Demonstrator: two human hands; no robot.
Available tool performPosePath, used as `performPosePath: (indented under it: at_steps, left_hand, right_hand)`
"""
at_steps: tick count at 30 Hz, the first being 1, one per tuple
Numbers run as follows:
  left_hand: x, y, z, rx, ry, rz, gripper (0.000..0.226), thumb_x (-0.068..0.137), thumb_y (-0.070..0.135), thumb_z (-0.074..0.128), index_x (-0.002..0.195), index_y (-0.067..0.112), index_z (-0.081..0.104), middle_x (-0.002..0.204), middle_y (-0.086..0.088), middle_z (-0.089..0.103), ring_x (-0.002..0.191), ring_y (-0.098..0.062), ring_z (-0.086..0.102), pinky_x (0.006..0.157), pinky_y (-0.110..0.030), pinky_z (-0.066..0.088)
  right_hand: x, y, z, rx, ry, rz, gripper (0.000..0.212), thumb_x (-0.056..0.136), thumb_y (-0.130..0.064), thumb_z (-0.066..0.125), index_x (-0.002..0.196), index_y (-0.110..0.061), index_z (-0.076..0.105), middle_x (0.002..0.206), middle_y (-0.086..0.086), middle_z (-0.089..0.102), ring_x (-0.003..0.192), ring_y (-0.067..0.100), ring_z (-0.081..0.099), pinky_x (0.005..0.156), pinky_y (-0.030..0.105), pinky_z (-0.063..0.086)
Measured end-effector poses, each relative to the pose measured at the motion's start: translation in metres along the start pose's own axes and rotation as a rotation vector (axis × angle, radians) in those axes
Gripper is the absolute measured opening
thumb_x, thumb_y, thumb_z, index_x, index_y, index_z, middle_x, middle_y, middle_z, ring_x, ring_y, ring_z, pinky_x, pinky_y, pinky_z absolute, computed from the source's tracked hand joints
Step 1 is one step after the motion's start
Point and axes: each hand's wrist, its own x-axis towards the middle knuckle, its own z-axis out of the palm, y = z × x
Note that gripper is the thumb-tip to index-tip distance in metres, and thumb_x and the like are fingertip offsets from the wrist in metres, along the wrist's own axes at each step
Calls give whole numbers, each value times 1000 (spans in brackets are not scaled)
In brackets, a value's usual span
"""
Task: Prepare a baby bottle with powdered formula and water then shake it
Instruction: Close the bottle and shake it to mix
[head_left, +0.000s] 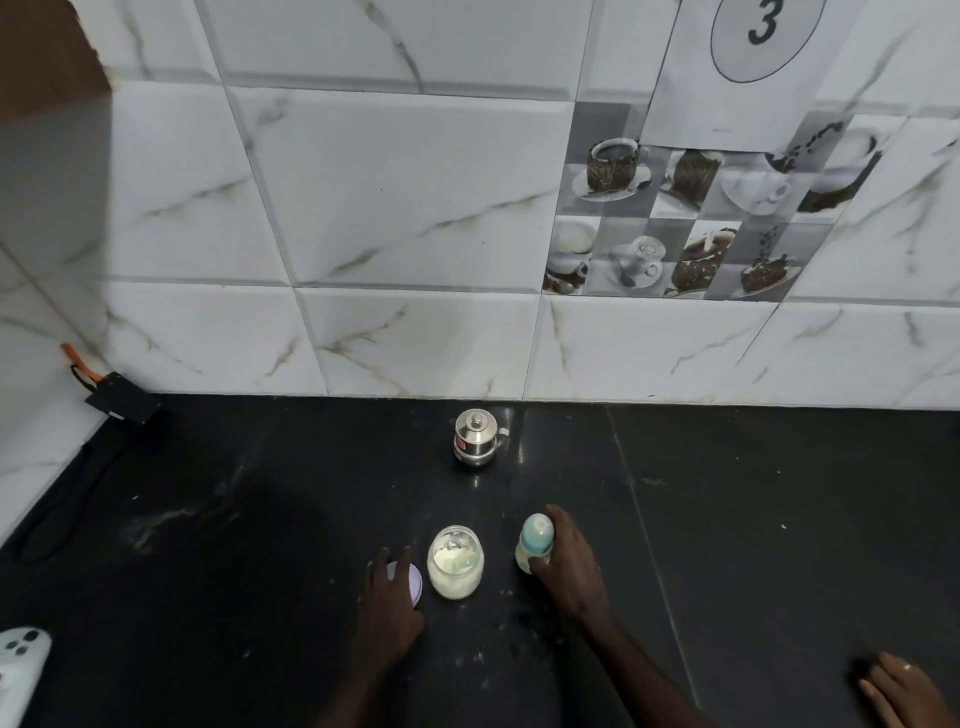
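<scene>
A baby bottle (532, 543) with a teal cap stands upright on the black counter (753, 519), holding pale liquid. My right hand (569, 564) wraps around it from the right side. To its left stands an open glass jar (455, 569) of whitish formula powder. My left hand (389, 610) lies with straight fingers on the jar's white lid (413, 582), which lies flat on the counter left of the jar. A small steel pot (475, 438) with a lid and spout stands further back near the wall.
Another person's hand (901, 693) rests on the counter at the bottom right. A white device (21, 662) lies at the bottom left edge. A black box (122, 397) with a cable sits in the back left corner. Tiled wall runs behind.
</scene>
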Motion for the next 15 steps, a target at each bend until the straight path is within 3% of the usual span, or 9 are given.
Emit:
performPosePath:
  at_steps: [8, 15]
  left_hand:
    - [1, 7, 0, -33, -9, -30, 102, 75, 19, 72, 161, 32, 19, 169, -6, 9, 156, -32, 9, 116, -58, 33]
    - [3, 7, 1, -15, -20, -41, 103, 77, 22, 70, 162, 33, 13, 169, -3, 7, 157, -31, 5, 119, -56, 31]
  right_hand:
    - [75, -24, 13, 33, 24, -29, 78, 69, -22, 75, 142, -20, 45, 141, -1, 54, 128, 19, 54, 107, 35, 45]
    - [115, -56, 14, 98, 73, -84, 51, 70, -9, 74, 114, -25, 54, 105, -14, 57, 94, 9, 59, 80, 22, 44]
